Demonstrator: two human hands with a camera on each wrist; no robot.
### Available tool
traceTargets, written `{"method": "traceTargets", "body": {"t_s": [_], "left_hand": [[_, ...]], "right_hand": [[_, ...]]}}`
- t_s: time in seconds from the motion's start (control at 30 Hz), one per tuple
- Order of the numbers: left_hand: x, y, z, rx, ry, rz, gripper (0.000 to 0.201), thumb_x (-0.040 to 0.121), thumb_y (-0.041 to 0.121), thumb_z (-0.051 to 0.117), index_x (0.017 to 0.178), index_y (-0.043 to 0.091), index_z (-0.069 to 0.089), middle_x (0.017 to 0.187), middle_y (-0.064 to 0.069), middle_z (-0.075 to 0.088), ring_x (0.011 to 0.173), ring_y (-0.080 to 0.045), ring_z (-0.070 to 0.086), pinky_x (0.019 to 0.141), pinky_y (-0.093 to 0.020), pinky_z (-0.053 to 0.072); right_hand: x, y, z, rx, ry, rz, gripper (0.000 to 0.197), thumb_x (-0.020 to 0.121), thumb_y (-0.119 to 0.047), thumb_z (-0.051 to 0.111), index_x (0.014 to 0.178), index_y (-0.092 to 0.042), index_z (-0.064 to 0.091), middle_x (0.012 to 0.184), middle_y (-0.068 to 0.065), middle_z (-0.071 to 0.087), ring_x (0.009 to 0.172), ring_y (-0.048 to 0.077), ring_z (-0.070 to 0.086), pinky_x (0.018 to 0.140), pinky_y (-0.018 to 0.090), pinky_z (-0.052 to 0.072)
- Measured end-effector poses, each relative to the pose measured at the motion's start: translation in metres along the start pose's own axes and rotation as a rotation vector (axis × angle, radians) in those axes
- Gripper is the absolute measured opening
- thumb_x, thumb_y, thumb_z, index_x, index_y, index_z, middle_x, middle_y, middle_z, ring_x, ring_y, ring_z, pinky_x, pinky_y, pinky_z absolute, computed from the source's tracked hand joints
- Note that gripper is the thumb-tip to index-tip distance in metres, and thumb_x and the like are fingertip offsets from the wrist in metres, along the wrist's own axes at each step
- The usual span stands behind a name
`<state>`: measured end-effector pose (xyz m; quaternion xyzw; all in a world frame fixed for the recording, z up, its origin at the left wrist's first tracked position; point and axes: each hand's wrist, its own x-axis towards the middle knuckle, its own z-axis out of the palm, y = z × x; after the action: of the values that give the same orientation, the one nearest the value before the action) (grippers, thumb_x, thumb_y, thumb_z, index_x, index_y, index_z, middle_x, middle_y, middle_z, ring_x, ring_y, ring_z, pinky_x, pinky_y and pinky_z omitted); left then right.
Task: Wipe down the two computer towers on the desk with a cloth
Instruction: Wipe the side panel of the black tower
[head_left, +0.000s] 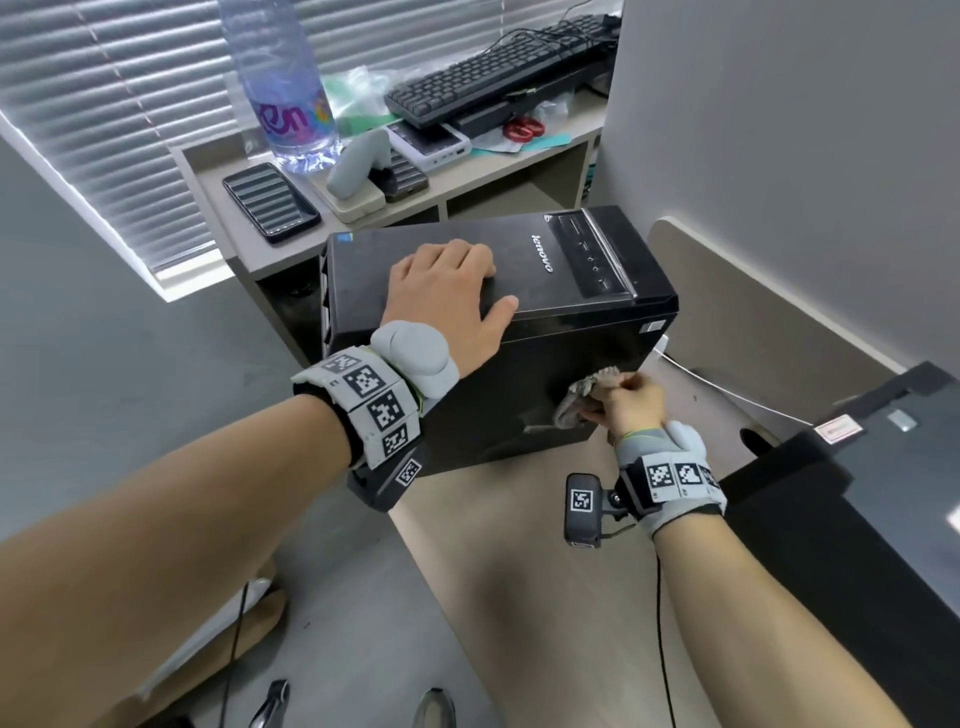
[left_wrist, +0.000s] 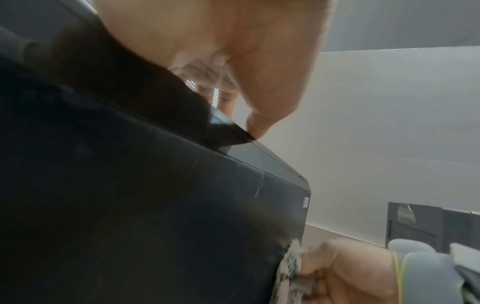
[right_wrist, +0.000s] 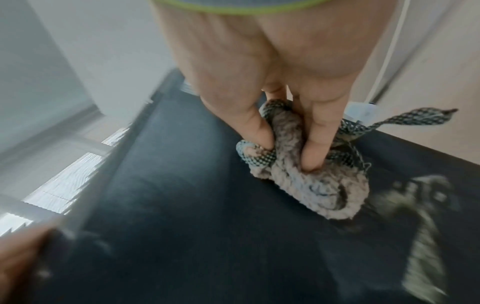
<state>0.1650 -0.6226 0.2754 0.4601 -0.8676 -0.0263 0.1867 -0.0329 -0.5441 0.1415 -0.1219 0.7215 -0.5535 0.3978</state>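
A black Lenovo tower (head_left: 545, 364) stands on the beige desk (head_left: 519, 571). My left hand (head_left: 447, 291) rests on its upper face, fingers spread and thumb at the near edge; the left wrist view shows this hand (left_wrist: 233, 61) arched over the tower (left_wrist: 130, 205). My right hand (head_left: 631, 402) grips a bunched grey cloth (head_left: 579, 405) and presses it against the tower's near side panel, low and to the right. In the right wrist view the fingers (right_wrist: 259, 127) pinch the cloth (right_wrist: 306, 185) on the dark panel (right_wrist: 182, 205). A second black tower (head_left: 857, 493) lies at the right.
Behind the tower a low shelf (head_left: 467, 182) holds a water bottle (head_left: 291, 88), a phone (head_left: 270, 200), a keyboard (head_left: 493, 73) and red scissors (head_left: 522, 130). A white cable (head_left: 727, 389) runs across the desk between the towers. A grey partition (head_left: 779, 130) closes off the right.
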Motion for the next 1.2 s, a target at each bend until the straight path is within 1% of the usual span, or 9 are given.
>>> {"method": "traceTargets", "body": {"t_s": [0.13,0.27,0.43,0.53,0.67,0.77,0.9,1.1,1.2], "left_hand": [[0.006,-0.001,-0.003,-0.011,-0.034,0.008,0.035,0.089,0.051,0.052,0.111,0.023,0.055,0.119,0.004,0.057,0.116,-0.024,0.048,0.102,-0.041,0.033],[-0.004,-0.002,-0.002,-0.014,0.001,0.028,0.035,0.089,0.05,0.052,0.109,0.021,0.056,0.115,0.003,0.059,0.114,-0.024,0.051,0.101,-0.041,0.034],[-0.003,-0.004,-0.001,-0.008,0.013,0.04,0.035,0.089,0.05,0.052,0.109,0.021,0.056,0.116,0.003,0.059,0.113,-0.024,0.051,0.101,-0.041,0.034],[-0.002,-0.003,-0.001,-0.017,0.008,0.041,0.035,0.09,0.049,0.052,0.109,0.021,0.056,0.115,0.002,0.06,0.113,-0.024,0.052,0.101,-0.041,0.034],[-0.002,-0.004,0.0,-0.017,0.015,0.048,0.036,0.09,0.051,0.051,0.109,0.021,0.056,0.113,0.002,0.061,0.112,-0.024,0.053,0.101,-0.041,0.035],[0.001,-0.005,0.0,-0.027,0.014,0.04,0.035,0.089,0.05,0.052,0.108,0.021,0.057,0.113,0.002,0.061,0.113,-0.024,0.053,0.101,-0.041,0.034],[-0.002,-0.005,0.0,-0.053,0.024,0.04,0.035,0.089,0.049,0.053,0.108,0.02,0.058,0.112,0.004,0.062,0.114,-0.023,0.053,0.103,-0.039,0.032],[-0.012,-0.007,0.005,-0.064,0.047,0.03,0.039,0.086,0.051,0.049,0.107,0.02,0.059,0.116,0.005,0.063,0.121,-0.022,0.052,0.106,-0.038,0.029],[-0.014,-0.006,0.004,-0.069,0.059,0.043,0.038,0.086,0.051,0.05,0.108,0.021,0.059,0.118,0.006,0.063,0.123,-0.021,0.051,0.107,-0.036,0.028]], "right_hand": [[0.009,-0.02,-0.012,0.039,0.068,-0.101,0.021,0.072,-0.002,0.062,0.073,-0.018,0.047,0.077,0.013,0.058,0.081,0.039,0.065,0.075,0.054,0.057],[0.055,0.016,-0.025,-0.074,0.088,-0.098,0.022,0.056,-0.024,0.062,0.074,-0.019,0.05,0.083,0.013,0.063,0.088,0.04,0.066,0.082,0.057,0.054],[0.011,-0.026,-0.024,-0.107,0.155,-0.166,0.018,0.065,-0.013,0.063,0.074,-0.023,0.051,0.082,0.011,0.064,0.084,0.037,0.066,0.08,0.05,0.055],[0.018,-0.007,-0.024,-0.082,0.1,-0.126,0.023,0.075,0.0,0.059,0.069,-0.019,0.048,0.072,0.008,0.057,0.074,0.032,0.062,0.083,0.05,0.053],[0.028,-0.005,-0.025,-0.149,0.108,-0.146,0.02,0.064,-0.007,0.063,0.067,-0.02,0.049,0.076,0.01,0.06,0.082,0.035,0.064,0.081,0.055,0.054],[0.016,-0.019,-0.022,-0.088,0.115,-0.195,0.026,0.07,-0.001,0.061,0.07,-0.023,0.048,0.076,0.008,0.057,0.079,0.029,0.06,0.082,0.056,0.054],[0.026,0.009,-0.022,-0.057,0.068,-0.072,0.03,0.079,0.013,0.055,0.072,-0.016,0.049,0.08,0.016,0.058,0.087,0.036,0.061,0.082,0.057,0.053],[0.103,0.101,-0.016,-0.175,0.094,0.069,0.013,0.06,-0.011,0.061,0.071,-0.015,0.055,0.087,0.022,0.067,0.082,0.041,0.066,0.077,0.055,0.056],[0.064,0.091,0.005,-0.107,-0.02,0.213,0.022,0.084,0.003,0.056,0.076,-0.015,0.047,0.091,0.013,0.058,0.085,0.03,0.062,0.083,0.047,0.056]]}}
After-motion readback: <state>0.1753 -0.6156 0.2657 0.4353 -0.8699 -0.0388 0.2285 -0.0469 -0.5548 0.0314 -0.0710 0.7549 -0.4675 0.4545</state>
